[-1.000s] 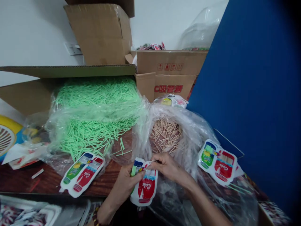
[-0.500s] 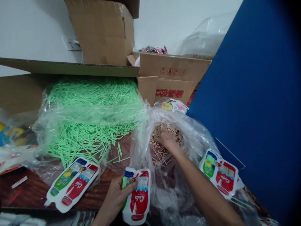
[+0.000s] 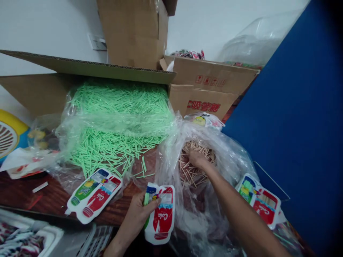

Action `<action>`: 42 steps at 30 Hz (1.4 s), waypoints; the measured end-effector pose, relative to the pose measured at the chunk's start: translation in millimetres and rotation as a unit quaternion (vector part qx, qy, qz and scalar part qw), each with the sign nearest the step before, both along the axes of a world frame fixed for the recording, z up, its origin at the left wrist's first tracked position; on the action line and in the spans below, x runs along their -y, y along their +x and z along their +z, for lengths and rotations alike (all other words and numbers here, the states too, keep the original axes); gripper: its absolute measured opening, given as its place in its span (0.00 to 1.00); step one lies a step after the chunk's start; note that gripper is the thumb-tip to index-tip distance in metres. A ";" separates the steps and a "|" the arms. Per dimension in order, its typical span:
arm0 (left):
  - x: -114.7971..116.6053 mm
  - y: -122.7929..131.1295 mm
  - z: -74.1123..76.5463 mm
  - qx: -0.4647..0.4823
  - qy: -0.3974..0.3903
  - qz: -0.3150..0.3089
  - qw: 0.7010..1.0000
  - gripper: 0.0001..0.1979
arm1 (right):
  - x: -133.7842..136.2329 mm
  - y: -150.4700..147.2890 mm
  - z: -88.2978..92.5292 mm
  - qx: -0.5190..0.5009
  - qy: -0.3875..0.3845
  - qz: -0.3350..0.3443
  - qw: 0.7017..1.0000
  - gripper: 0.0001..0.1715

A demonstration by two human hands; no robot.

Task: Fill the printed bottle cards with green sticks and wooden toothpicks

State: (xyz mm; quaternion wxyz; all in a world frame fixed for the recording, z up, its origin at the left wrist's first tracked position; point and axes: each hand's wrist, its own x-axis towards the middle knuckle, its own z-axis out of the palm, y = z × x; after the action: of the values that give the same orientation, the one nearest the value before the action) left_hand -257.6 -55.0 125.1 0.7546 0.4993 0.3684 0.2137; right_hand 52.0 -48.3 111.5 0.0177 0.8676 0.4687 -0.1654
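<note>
My left hand (image 3: 139, 210) grips a bottle-shaped twin pouch (image 3: 162, 214) printed with a red Cola bottle; green sticks show in its other half. My right hand (image 3: 197, 159) reaches into a clear plastic bag (image 3: 227, 153) and rests on a heap of brown sticks (image 3: 191, 167); its fingers are curled into the sticks and mostly hidden. A large heap of green sticks (image 3: 118, 117) lies in clear plastic to the left, spilling from a cardboard box (image 3: 80, 67). An empty twin pouch (image 3: 93, 194) lies on the wooden table (image 3: 21, 192).
A filled twin pouch (image 3: 261, 203) lies at the right beside a blue panel (image 3: 289, 107). Cardboard boxes (image 3: 211, 85) stand behind. A yellow-and-blue fan-like object (image 3: 9, 134) is at the far left. A tray of pouches (image 3: 26, 241) sits bottom left.
My right hand left the pouch's mouth and went forward into the bag of brown sticks. My left hand kept hold of the pouch. The view shifted slightly.
</note>
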 end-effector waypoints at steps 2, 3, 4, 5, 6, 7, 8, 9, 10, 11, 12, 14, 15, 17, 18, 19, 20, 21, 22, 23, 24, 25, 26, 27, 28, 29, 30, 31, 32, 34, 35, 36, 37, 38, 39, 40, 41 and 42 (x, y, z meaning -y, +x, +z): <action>1.2 -1.0 -0.2 -0.004 -0.006 0.000 1.000 0.12 | 6.8 7.1 -2.9 -0.055 0.048 -0.030 0.997 0.18; 1.8 -1.2 0.1 -0.004 -0.011 -0.001 1.000 0.12 | 10.4 9.5 -4.2 -0.084 0.081 -0.044 0.992 0.16; 2.5 -1.2 0.7 -0.004 -0.014 -0.002 1.000 0.12 | 14.0 11.1 -5.3 -0.113 0.112 -0.053 0.986 0.14; 3.3 -1.2 1.5 -0.003 -0.015 -0.004 1.000 0.12 | 17.6 12.1 -5.9 -0.143 0.142 -0.061 0.978 0.13; 4.1 -1.2 2.3 -0.001 -0.015 -0.004 1.000 0.12 | 21.2 12.4 -6.2 -0.174 0.170 -0.068 0.968 0.12; 5.0 -1.3 3.1 0.002 -0.015 -0.006 1.000 0.12 | 24.5 12.3 -6.1 -0.205 0.196 -0.077 0.956 0.12; 5.9 -1.6 3.7 0.006 -0.016 -0.008 1.000 0.12 | 27.7 11.6 -5.8 -0.236 0.220 -0.085 0.943 0.11; 6.8 -2.0 4.1 0.009 -0.017 -0.009 1.000 0.12 | 30.6 10.4 -5.5 -0.266 0.245 -0.094 0.928 0.10; 7.5 -2.6 4.0 0.012 -0.018 -0.010 1.000 0.12 | 33.2 8.7 -5.4 -0.292 0.272 -0.101 0.911 0.09; 8.2 -3.5 3.7 0.014 -0.018 -0.010 1.000 0.12 | 35.5 6.4 -5.8 -0.316 0.299 -0.107 0.894 0.10; 8.7 -4.4 3.1 0.015 -0.018 -0.009 1.000 0.12 | 37.5 3.5 -6.9 -0.334 0.328 -0.111 0.877 0.11; 9.4 -6.4 1.5 0.013 -0.017 -0.009 1.000 0.11 | 40.7 -3.6 -11.9 -0.358 0.379 -0.120 0.845 0.15; 9.6 -7.2 0.8 0.012 -0.017 -0.009 1.000 0.11 | 41.9 -7.7 -15.6 -0.364 0.399 -0.124 0.832 0.17; 10.1 -8.3 0.1 0.011 -0.015 -0.010 1.000 0.11 | 43.7 -15.7 -24.4 -0.370 0.428 -0.131 0.814 0.20; 10.4 -8.4 0.1 0.009 -0.013 -0.011 1.000 0.11 | 44.3 -19.4 -28.7 -0.370 0.437 -0.132 0.809 0.20; 10.7 -8.3 0.3 0.007 -0.011 -0.012 1.000 0.11 | 44.8 -22.5 -32.5 -0.370 0.444 -0.131 0.806 0.20; 11.2 -7.9 0.7 0.007 -0.010 -0.013 1.000 0.11 | 45.0 -25.2 -35.5 -0.369 0.447 -0.127 0.805 0.20; 11.7 -7.4 1.2 0.007 -0.012 -0.013 1.000 0.11 | 45.1 -27.1 -37.6 -0.368 0.448 -0.121 0.806 0.20; 12.2 -6.7 1.9 0.008 -0.015 -0.012 1.000 0.11 | 45.0 -28.3 -38.7 -0.367 0.447 -0.113 0.808 0.20; 12.7 -6.0 2.6 0.009 -0.020 -0.010 1.000 0.11 | 44.7 -28.8 -38.7 -0.364 0.445 -0.106 0.811 0.21; 13.1 -5.4 3.4 0.010 -0.024 -0.006 1.000 0.11 | 44.2 -28.4 -37.8 -0.359 0.443 -0.101 0.815 0.21; 13.4 -5.0 4.1 0.011 -0.026 -0.004 1.000 0.11 | 43.6 -27.1 -36.0 -0.352 0.442 -0.096 0.819 0.22; 13.5 -4.9 4.8 0.010 -0.027 -0.003 1.000 0.11 | 43.0 -25.0 -33.5 -0.342 0.442 -0.092 0.824 0.22; 13.4 -5.1 5.2 0.010 -0.027 -0.003 1.000 0.11 | 42.5 -22.3 -30.3 -0.330 0.440 -0.088 0.830 0.22; 13.2 -5.5 5.4 0.010 -0.025 -0.003 1.000 0.11 | 42.1 -19.2 -26.7 -0.317 0.436 -0.082 0.838 0.23; 12.8 -6.2 5.1 0.009 -0.024 -0.005 1.000 0.11 | 42.1 -16.2 -22.8 -0.303 0.427 -0.073 0.849 0.23; 12.4 -7.0 4.5 0.009 -0.022 -0.005 1.000 0.11 | 42.4 -13.5 -19.1 -0.288 0.412 -0.061 0.862 0.22; 12.0 -7.9 3.5 0.008 -0.021 -0.003 1.000 0.11 | 43.1 -11.5 -15.6 -0.273 0.392 -0.045 0.878 0.21; 11.8 -8.7 2.2 0.006 -0.021 -0.002 1.000 0.11 | 44.2 -10.6 -12.6 -0.256 0.366 -0.026 0.894 0.20; 11.8 -9.9 -0.8 0.003 -0.022 0.004 1.000 0.12 | 47.6 -11.9 -8.5 -0.216 0.310 0.015 0.926 0.16; 12.0 -10.4 -2.1 0.005 -0.024 0.005 1.000 0.11 | 49.6 -13.9 -7.4 -0.194 0.282 0.033 0.939 0.13; 12.2 -10.8 -3.1 0.008 -0.026 0.004 1.000 0.11 | 51.6 -16.4 -6.8 -0.169 0.256 0.049 0.950 0.12; 12.3 -11.2 -3.9 0.011 -0.028 0.002 1.000 0.11 | 53.6 -19.2 -6.4 -0.144 0.232 0.060 0.960 0.12; 12.3 -11.6 -4.3 0.015 -0.029 0.000 0.999 0.10 | 55.3 -22.0 -6.2 -0.119 0.210 0.069 0.968 0.13; 12.2 -12.1 -4.3 0.017 -0.029 -0.001 0.999 0.10 | 56.8 -24.6 -5.9 -0.094 0.189 0.075 0.975 0.16; 11.8 -12.5 -4.1 0.017 -0.029 0.000 0.999 0.10 | 57.9 -27.0 -5.3 -0.071 0.169 0.080 0.980 0.20; 11.4 -12.7 -3.5 0.016 -0.029 0.003 0.999 0.10 | 58.7 -29.2 -4.3 -0.050 0.151 0.084 0.984 0.23; 11.0 -12.8 -2.8 0.014 -0.029 0.008 0.999 0.10 | 59.1 -30.9 -2.7 -0.031 0.133 0.088 0.987 0.25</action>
State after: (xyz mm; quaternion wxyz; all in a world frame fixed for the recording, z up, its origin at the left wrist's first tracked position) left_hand -270.4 -66.0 122.3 0.7723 0.4710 0.3678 0.2155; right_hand 21.1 -107.4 108.7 -0.0979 0.8123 0.5610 -0.1260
